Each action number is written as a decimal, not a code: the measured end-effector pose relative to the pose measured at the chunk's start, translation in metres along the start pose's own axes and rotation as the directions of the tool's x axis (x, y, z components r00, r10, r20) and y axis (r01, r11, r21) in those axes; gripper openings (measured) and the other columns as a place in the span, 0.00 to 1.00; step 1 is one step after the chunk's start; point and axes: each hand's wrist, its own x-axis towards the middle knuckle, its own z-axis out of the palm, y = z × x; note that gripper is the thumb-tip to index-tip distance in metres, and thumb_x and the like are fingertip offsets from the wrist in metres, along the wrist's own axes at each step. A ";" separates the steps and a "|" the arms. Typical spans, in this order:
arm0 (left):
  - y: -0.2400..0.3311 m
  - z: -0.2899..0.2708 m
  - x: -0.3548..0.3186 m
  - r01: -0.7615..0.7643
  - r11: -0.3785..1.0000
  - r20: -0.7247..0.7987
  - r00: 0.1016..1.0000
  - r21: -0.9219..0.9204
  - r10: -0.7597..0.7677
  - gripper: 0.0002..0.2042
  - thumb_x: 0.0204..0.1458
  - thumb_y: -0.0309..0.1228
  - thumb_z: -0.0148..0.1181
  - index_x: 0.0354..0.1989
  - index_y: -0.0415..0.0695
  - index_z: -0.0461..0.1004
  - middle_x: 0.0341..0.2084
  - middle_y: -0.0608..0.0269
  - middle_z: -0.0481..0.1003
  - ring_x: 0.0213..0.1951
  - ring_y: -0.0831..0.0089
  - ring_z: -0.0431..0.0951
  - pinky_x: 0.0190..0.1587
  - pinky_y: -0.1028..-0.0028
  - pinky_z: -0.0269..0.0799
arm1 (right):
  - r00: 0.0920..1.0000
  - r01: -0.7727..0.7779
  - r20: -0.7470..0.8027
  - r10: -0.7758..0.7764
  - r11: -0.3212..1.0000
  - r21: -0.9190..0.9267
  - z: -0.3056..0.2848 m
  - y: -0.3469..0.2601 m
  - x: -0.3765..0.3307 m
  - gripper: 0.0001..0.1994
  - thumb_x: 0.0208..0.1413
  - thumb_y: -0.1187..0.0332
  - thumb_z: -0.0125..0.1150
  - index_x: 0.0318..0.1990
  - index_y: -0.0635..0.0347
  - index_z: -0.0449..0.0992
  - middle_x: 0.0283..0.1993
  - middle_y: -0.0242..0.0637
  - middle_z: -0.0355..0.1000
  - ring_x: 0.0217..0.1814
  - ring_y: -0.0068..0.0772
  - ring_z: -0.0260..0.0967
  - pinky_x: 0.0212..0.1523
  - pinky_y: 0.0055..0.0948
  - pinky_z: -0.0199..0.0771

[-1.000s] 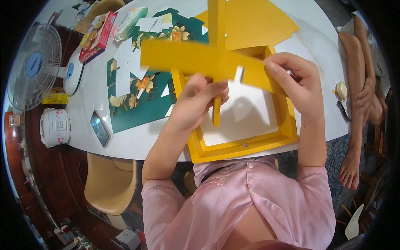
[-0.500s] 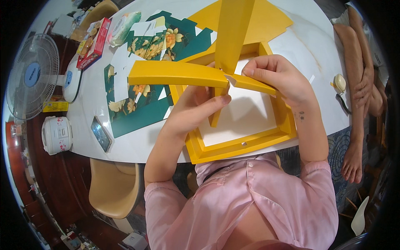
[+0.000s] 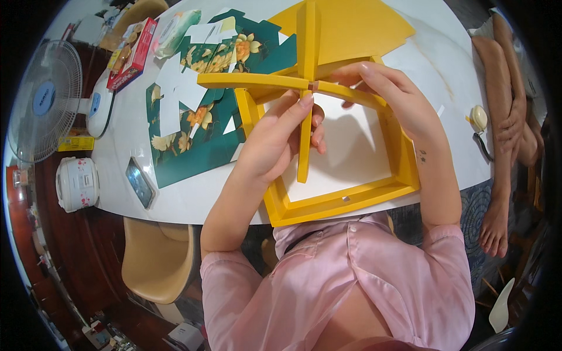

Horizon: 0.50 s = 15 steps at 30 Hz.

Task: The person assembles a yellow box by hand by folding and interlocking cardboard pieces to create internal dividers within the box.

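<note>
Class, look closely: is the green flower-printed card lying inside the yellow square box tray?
No: the green flower-printed card lies on the white table, left of the yellow square box tray.

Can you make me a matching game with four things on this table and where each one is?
Things:
1. yellow cross divider
2. yellow box tray
3. white fan
4. phone

Places:
A. standing off the table's far left end
B. lying flat near the table's front edge, left of the left hand
C. held up between both hands, the right hand on its right arm
D. resting on the white table right in front of the person, under the hands

Pairs: 1-C, 2-D, 3-A, 4-B
</note>
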 end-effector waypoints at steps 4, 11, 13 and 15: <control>-0.001 -0.005 0.002 0.063 0.996 -0.032 0.997 -0.061 -0.065 0.14 0.67 0.37 0.46 0.55 0.42 0.64 0.33 0.62 0.67 0.30 0.72 0.70 0.39 0.64 0.75 | 0.855 0.438 0.008 -0.519 0.713 -0.547 -0.001 0.002 -0.002 0.14 0.56 0.66 0.65 0.47 0.64 0.79 0.39 0.37 0.79 0.38 0.29 0.75 0.45 0.24 0.72; -0.004 -0.001 -0.001 0.101 0.994 0.041 0.994 -0.030 -0.100 0.15 0.66 0.33 0.45 0.57 0.42 0.63 0.35 0.59 0.69 0.31 0.71 0.72 0.43 0.59 0.78 | 0.823 0.466 0.058 -0.565 0.612 -0.638 -0.002 0.000 -0.003 0.10 0.51 0.71 0.68 0.41 0.62 0.81 0.34 0.37 0.79 0.38 0.31 0.75 0.42 0.28 0.73; -0.005 0.001 -0.003 0.091 0.995 0.055 0.994 -0.026 -0.090 0.16 0.65 0.32 0.45 0.59 0.41 0.62 0.35 0.59 0.70 0.32 0.71 0.72 0.43 0.58 0.78 | 0.805 0.480 0.122 -0.581 0.516 -0.710 0.004 -0.002 -0.005 0.11 0.50 0.71 0.68 0.42 0.62 0.81 0.35 0.38 0.78 0.37 0.34 0.75 0.39 0.28 0.73; -0.006 0.001 -0.004 0.080 0.997 0.070 0.994 -0.023 -0.078 0.17 0.65 0.32 0.45 0.60 0.40 0.61 0.36 0.58 0.70 0.32 0.71 0.72 0.43 0.57 0.78 | 0.789 0.485 0.119 -0.603 0.493 -0.722 0.004 0.002 -0.003 0.11 0.50 0.71 0.68 0.42 0.60 0.81 0.35 0.38 0.78 0.37 0.36 0.75 0.39 0.29 0.73</control>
